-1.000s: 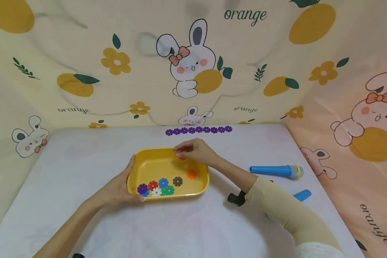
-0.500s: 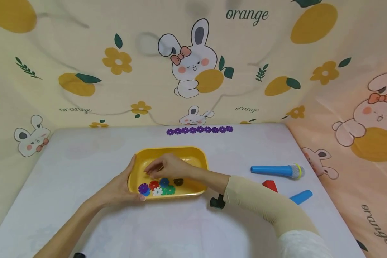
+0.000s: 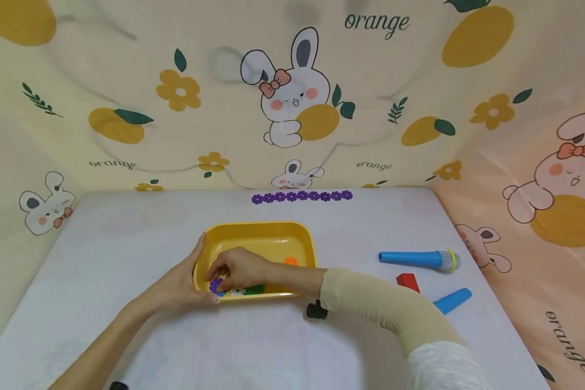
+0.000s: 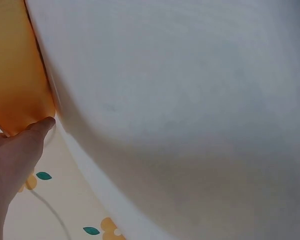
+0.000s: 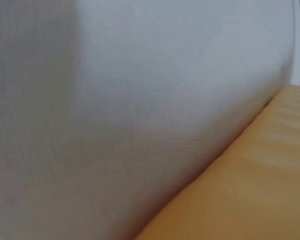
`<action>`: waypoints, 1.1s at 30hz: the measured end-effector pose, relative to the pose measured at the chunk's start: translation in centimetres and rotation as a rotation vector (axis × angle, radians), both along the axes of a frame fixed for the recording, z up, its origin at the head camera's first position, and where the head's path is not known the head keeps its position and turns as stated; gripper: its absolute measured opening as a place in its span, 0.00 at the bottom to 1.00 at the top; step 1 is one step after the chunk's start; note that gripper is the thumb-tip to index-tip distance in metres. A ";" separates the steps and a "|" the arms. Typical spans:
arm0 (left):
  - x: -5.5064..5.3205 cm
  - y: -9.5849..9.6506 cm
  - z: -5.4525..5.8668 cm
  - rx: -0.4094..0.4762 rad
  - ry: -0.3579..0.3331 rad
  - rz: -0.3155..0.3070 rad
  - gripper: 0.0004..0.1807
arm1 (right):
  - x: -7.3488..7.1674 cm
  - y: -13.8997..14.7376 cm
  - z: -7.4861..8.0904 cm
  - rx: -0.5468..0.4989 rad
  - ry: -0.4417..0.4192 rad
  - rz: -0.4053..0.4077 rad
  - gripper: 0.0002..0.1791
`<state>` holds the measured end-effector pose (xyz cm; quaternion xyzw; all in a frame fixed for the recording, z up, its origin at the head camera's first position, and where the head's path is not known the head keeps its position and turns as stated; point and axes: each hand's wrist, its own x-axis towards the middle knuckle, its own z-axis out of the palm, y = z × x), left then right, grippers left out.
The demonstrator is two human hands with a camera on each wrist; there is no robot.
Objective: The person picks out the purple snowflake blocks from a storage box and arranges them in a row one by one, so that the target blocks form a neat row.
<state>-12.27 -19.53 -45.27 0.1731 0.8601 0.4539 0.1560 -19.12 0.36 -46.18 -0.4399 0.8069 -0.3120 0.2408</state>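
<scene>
In the head view my left hand (image 3: 177, 284) grips the left end of a shallow yellow tray (image 3: 304, 238), thumb at the near corner and fingers along the side. The left wrist view shows that thumb (image 4: 40, 127) against the tray's wall (image 4: 20, 75). Inside the tray, my right hand (image 3: 244, 267) has its thumb and fingertips pinched at a purple snowflake disc (image 3: 215, 285) in the near left corner. White (image 3: 237, 292), green (image 3: 255, 290) and orange (image 3: 290, 261) discs also show. The right hand covers other discs. Its wrist view does not show the fingers.
A row of joined purple snowflake discs (image 3: 302, 196) lies at the table's far edge. To the right are a blue toy microphone (image 3: 414, 258), a red block (image 3: 408, 281) and a blue piece (image 3: 453, 300) partly behind the sleeve. A patterned cloth (image 3: 185, 135) hangs behind the table.
My right hand has moved from the tray's far rim down and left to the purple disc in the near left corner. The left hand has kept its grip on the tray.
</scene>
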 end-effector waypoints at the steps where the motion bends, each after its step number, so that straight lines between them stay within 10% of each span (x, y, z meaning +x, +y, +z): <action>1: 0.0 0.0 0.0 -0.002 0.004 -0.004 0.75 | 0.0 0.0 -0.1 0.003 0.019 0.010 0.15; 25: 0.3 0.4 0.8 -0.016 -0.033 0.024 0.75 | -2.4 4.7 3.7 -0.182 -0.256 -0.267 0.12; 33: 0.3 0.5 0.6 -0.043 -0.054 0.056 0.75 | -4.0 8.8 5.2 -0.212 -0.197 -0.410 0.17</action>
